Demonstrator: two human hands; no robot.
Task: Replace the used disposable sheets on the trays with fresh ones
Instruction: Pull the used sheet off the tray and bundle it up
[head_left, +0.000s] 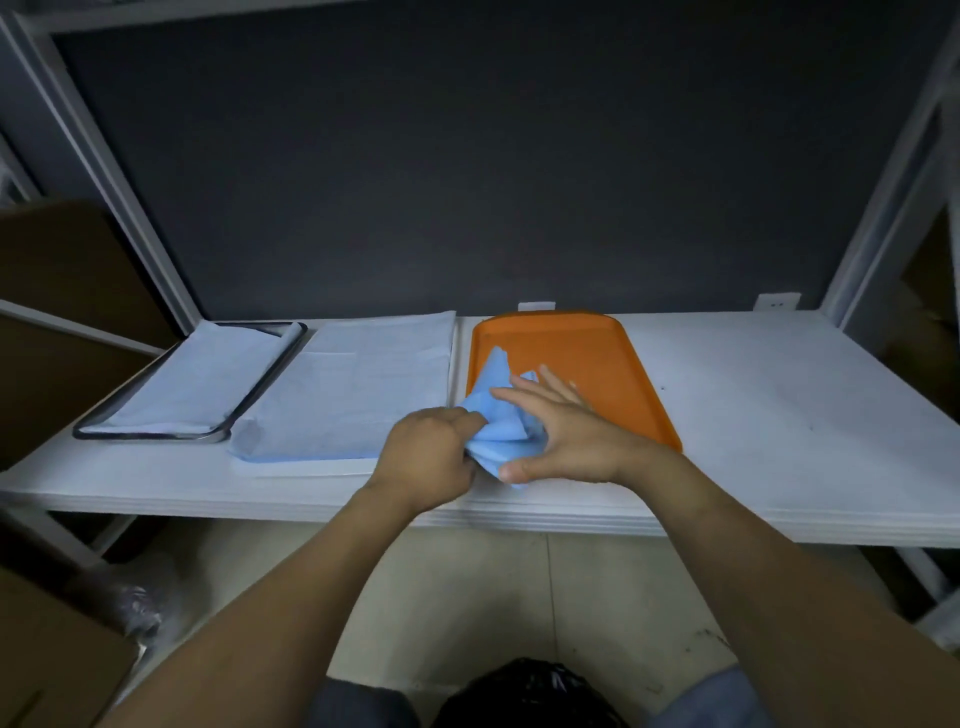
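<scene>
Crumpled in the curled fingers of the left hand (428, 452), the used blue sheet (496, 415) is being held at the near left corner of the orange tray (597, 348), by the front edge of the shelf (779, 415). It is being pressed from above by the right hand (569, 436) (fingers straight, spread). Fresh sheets (358, 389) are lying between this tray and the metal tray (150, 435).

Crumpled blue sheet (494, 415) over orange tray (597, 348)
</scene>
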